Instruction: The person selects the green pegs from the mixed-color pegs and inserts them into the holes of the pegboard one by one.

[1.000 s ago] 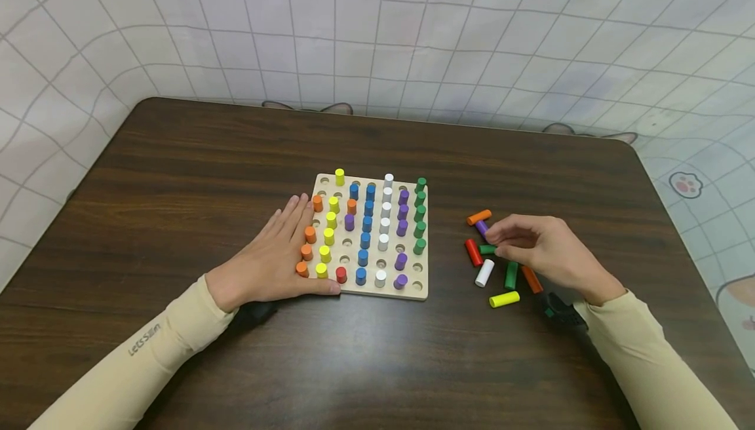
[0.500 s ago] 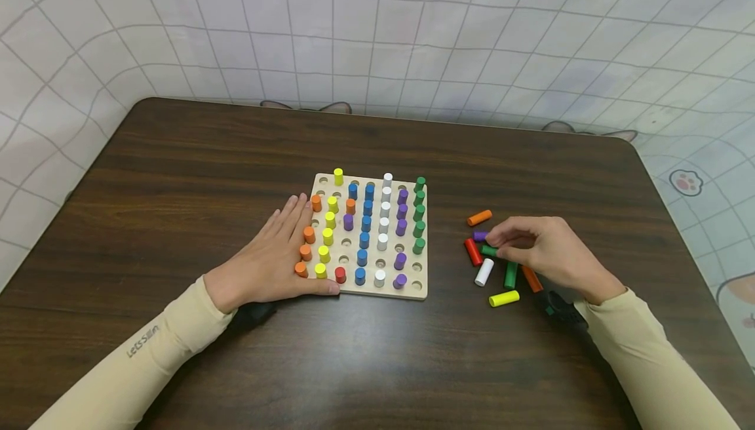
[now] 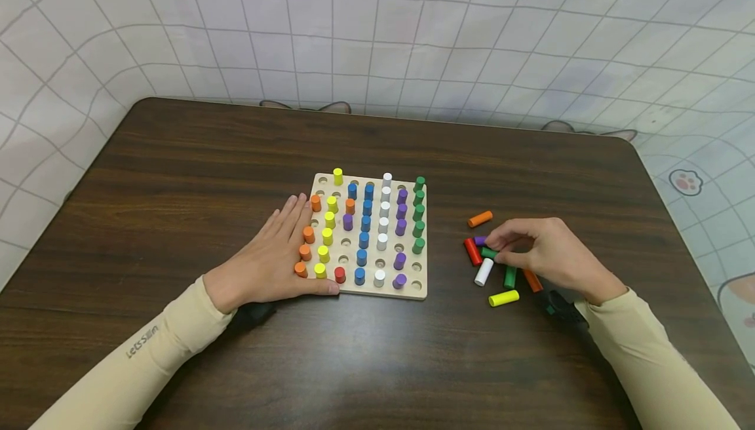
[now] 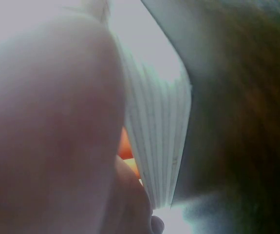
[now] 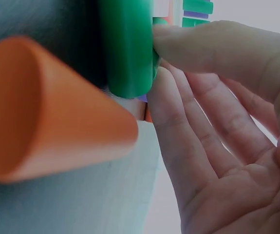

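Note:
My left hand [image 3: 265,253] lies with fingers extended along the left edge of the wooden pegboard [image 3: 421,293], its thumb along the near edge. Colored pegs stand in the board in columns, with some holes bare. The left wrist view shows the board's pale side [image 4: 159,126] close to the hand. At the loose pegs, my right hand [image 3: 539,250] pinches the end of a green peg [image 3: 488,254] between thumb and fingertips. A purple peg [image 3: 480,241] lies against the fingertips. In the right wrist view, another green peg [image 5: 127,48] partly hides the pinched one.
Around the right hand lie a red peg [image 3: 472,252], a white peg [image 3: 484,272], a yellow peg [image 3: 504,298], an orange peg [image 3: 480,219] and a darker orange peg [image 3: 533,280]. The dark wooden table [image 3: 377,364] meets a tiled-pattern backdrop [image 3: 377,43].
The purple peg has turned and shifted toward me, now lying nearly crosswise by the right fingertips. The pinched green peg has shifted slightly toward me. The left hand stays in place.

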The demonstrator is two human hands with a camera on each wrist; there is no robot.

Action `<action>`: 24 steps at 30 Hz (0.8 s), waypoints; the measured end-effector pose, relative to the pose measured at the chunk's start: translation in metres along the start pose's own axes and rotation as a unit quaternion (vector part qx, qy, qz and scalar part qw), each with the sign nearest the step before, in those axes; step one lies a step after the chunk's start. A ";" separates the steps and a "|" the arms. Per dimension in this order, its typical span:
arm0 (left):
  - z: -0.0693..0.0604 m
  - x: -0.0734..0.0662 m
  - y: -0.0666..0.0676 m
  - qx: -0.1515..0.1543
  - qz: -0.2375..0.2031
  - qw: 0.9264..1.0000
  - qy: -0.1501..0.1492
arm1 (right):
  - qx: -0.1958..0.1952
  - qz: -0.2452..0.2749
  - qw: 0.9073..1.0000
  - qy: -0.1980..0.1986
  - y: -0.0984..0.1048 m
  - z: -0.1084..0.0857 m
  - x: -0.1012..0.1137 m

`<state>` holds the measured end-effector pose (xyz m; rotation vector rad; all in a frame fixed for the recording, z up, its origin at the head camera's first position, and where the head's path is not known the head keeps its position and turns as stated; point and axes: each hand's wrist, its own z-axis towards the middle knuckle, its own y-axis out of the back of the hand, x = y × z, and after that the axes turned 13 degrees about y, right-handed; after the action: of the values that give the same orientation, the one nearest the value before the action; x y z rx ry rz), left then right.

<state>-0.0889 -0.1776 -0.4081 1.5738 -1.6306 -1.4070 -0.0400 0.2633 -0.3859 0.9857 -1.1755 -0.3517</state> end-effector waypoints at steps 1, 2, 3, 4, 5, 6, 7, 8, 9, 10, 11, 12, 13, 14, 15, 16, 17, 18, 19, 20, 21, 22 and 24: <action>0.000 0.000 0.000 0.000 0.000 1.000 0.000 | 0.002 -0.001 1.000 0.001 0.000 0.000 0.000; 0.000 0.000 0.000 0.000 0.000 1.000 0.000 | 0.004 -0.002 1.000 0.002 0.000 0.000 0.000; 0.000 0.000 0.000 0.000 0.000 1.000 0.000 | 0.005 -0.002 1.000 0.003 0.000 0.000 0.000; 0.000 0.000 0.000 0.000 0.000 1.000 0.001 | 0.007 -0.002 1.000 0.003 0.000 0.000 0.000; 0.000 0.000 0.000 0.000 0.000 1.000 0.001 | 0.009 -0.004 1.000 0.004 0.000 0.000 0.000; 0.000 0.000 0.000 0.000 0.000 1.000 0.001 | 0.010 -0.004 1.000 0.004 0.000 0.000 0.001; 0.000 0.000 -0.001 0.000 0.000 1.000 0.000 | 0.012 -0.005 1.000 0.004 0.000 0.000 0.001; 0.000 0.000 -0.001 0.000 0.000 1.000 0.000 | 0.013 -0.005 1.000 0.005 0.000 0.000 0.001; 0.000 0.000 -0.001 0.000 0.000 1.000 0.000 | 0.014 -0.006 1.000 0.005 0.000 0.000 0.001; 0.000 0.000 -0.001 0.001 0.000 1.000 0.000 | 0.015 -0.008 1.000 0.005 0.000 0.000 0.001; 0.000 0.000 0.000 0.001 -0.001 1.000 0.001 | 0.016 -0.009 1.000 0.005 0.000 0.000 0.001; 0.000 0.000 0.000 0.001 -0.001 1.000 0.001 | 0.016 -0.011 1.000 0.005 0.000 0.000 0.001; 0.000 0.000 0.000 0.001 -0.001 1.000 0.001 | 0.017 -0.013 1.000 0.006 0.000 0.000 0.002; 0.000 0.000 0.000 0.001 -0.001 1.000 0.001 | 0.018 -0.015 1.000 0.005 0.000 0.000 0.002; 0.000 0.000 0.000 0.001 -0.001 1.000 0.001 | 0.019 -0.017 1.000 0.005 0.000 0.000 0.001; 0.000 0.000 0.000 0.000 -0.001 1.000 0.001 | 0.021 -0.020 1.000 0.005 0.000 0.000 0.001; 0.000 0.000 0.000 0.000 -0.001 1.000 0.000 | 0.021 -0.022 1.000 0.006 -0.001 0.000 0.001; 0.000 0.000 0.000 0.000 -0.001 1.000 0.000 | 0.021 -0.024 0.999 0.006 -0.001 0.000 0.001; 0.000 0.000 0.000 0.000 -0.002 1.000 0.000 | 0.022 -0.027 0.999 0.008 -0.001 0.001 0.001; 0.000 0.000 0.000 0.000 -0.002 1.000 0.000 | 0.023 -0.028 0.999 0.009 -0.001 0.001 0.001; 0.000 0.000 0.000 -0.001 -0.002 1.000 0.000 | 0.024 -0.031 0.999 0.010 -0.001 0.001 0.000; 0.000 0.000 0.000 -0.001 -0.002 1.000 0.000 | 0.026 -0.034 0.999 0.012 -0.002 0.001 0.000; 0.000 0.001 0.000 0.000 -0.003 1.000 -0.001 | 0.029 -0.041 0.999 0.014 -0.003 0.001 0.000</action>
<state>-0.0891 -0.1780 -0.4087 1.5780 -1.6273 -1.4114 -0.0402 0.2617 -0.3880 1.0889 -1.1287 -0.3692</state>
